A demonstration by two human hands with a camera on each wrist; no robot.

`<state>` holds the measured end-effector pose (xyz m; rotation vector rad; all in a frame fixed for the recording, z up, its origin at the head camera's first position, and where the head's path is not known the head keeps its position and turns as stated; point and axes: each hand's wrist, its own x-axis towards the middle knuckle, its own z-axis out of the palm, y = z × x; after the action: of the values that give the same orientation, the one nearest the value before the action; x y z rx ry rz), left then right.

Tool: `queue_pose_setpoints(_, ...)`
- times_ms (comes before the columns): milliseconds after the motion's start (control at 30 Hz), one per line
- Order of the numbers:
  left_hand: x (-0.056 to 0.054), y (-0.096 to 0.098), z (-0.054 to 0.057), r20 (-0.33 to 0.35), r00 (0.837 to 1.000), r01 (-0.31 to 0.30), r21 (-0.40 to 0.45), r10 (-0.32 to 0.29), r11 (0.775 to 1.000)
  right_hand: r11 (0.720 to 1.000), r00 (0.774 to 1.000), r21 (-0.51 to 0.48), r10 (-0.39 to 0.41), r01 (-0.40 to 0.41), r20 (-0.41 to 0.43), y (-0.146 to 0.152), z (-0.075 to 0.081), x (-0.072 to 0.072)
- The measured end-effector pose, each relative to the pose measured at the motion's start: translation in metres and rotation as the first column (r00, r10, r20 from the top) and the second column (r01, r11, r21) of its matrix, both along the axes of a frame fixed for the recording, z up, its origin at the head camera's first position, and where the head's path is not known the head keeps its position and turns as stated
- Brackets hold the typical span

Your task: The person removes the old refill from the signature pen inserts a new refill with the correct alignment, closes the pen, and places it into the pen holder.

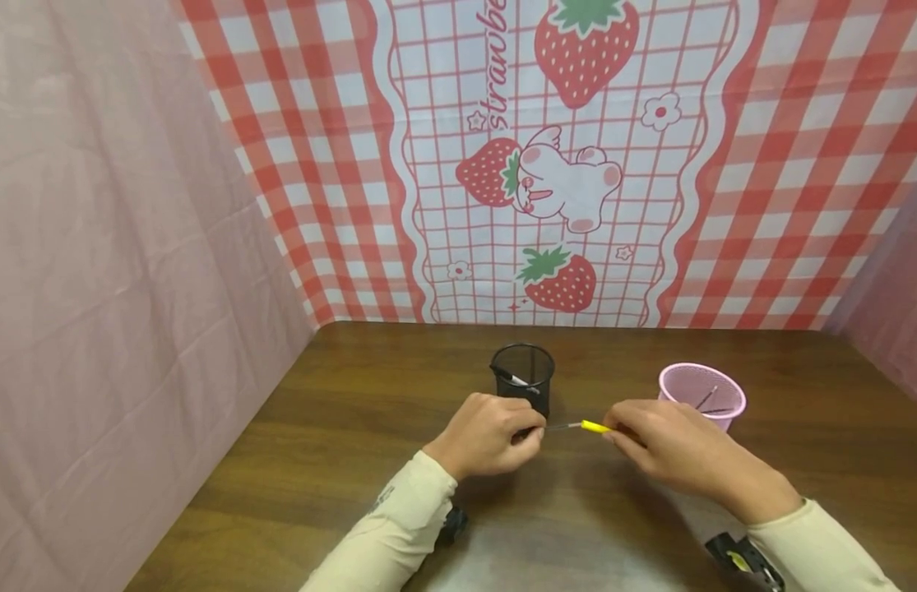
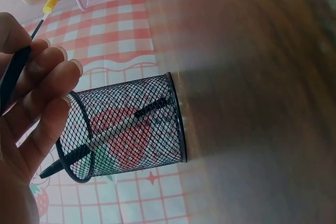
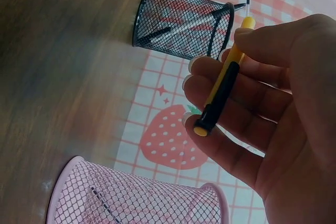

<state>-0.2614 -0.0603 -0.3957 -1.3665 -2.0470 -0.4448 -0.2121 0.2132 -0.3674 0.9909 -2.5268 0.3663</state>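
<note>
Across the brown table (image 1: 280, 427), backed by a strawberry-print cloth (image 1: 547, 164), two mesh cups stand upright: the pink cup (image 3: 168, 198) on the right, thin sticks (image 1: 708, 397) inside, and the black cup (image 2: 121, 161) nearer the middle, a black-and-white pen (image 1: 516, 378) leaning on its rim. Right hand (image 1: 669, 444): thumb and fingers pinch a yellow-and-black pen barrel (image 3: 223, 85) near its narrow end, in front of the cups. Left hand (image 1: 495, 436): thumb and forefinger clamped on a slim dark piece (image 2: 14, 74), other fingers curled loosely. A thin rod (image 2: 38, 28) spans the gap between both parts. Handling, judged: barrel light, stiff, smooth, perhaps slippery; best held mid-body. Rod likely the fragile part, apt to bend under sideways load; hold close to its base, pull in line.
</note>
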Motion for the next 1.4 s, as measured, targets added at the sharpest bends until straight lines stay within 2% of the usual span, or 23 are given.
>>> queue_pose_setpoints(200, 0.0, 0.0, 0.0, 0.019, 1.0, 0.002, 0.006, -0.002, 1.0, 1.0, 1.0, 0.008, -0.007, 0.007, 0.03, 0.001, -0.001, -0.001)
queue_pose_setpoints(500, -0.001, 0.0, 0.001, -0.015, 1.0, 0.001, -0.003, -0.001, 1.0, 0.999, 0.998, 0.019, 0.024, -0.025, 0.062, 0.0, -0.004, -0.002)
queue_pose_setpoints(833, 0.0, 0.0, 0.001, -0.004, 1.0, -0.005, -0.01, 0.005, 1.0, 0.999, 0.999, 0.025, 0.028, -0.029, 0.036, 0.0, -0.007, -0.002)
queue_pose_setpoints(1200, 0.0, 0.001, 0.001, 0.007, 1.0, 0.002, -0.005, -0.002, 1.0, 0.998, 0.994, 0.062, -0.026, 0.02, 0.109, 0.0, -0.008, -0.002)
queue_pose_setpoints(1400, 0.0, 0.002, 0.001, 0.009, 1.0, -0.004, -0.01, 0.005, 1.0, 0.994, 0.991, 0.098, -0.065, 0.054, 0.116, 0.002, -0.01, -0.001)
